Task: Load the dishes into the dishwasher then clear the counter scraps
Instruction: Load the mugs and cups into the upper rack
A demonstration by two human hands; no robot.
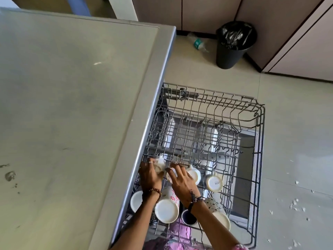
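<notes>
White china is what both my hands grip: left hand (150, 175) and right hand (180, 179) curl round two cups (163, 166) over the rack (259, 134), which may chip if knocked together.

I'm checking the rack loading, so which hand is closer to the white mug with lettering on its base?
Right. The right hand lies just left of the lettered mug with one cup between them; the left hand is farther left, near the counter edge.
</notes>
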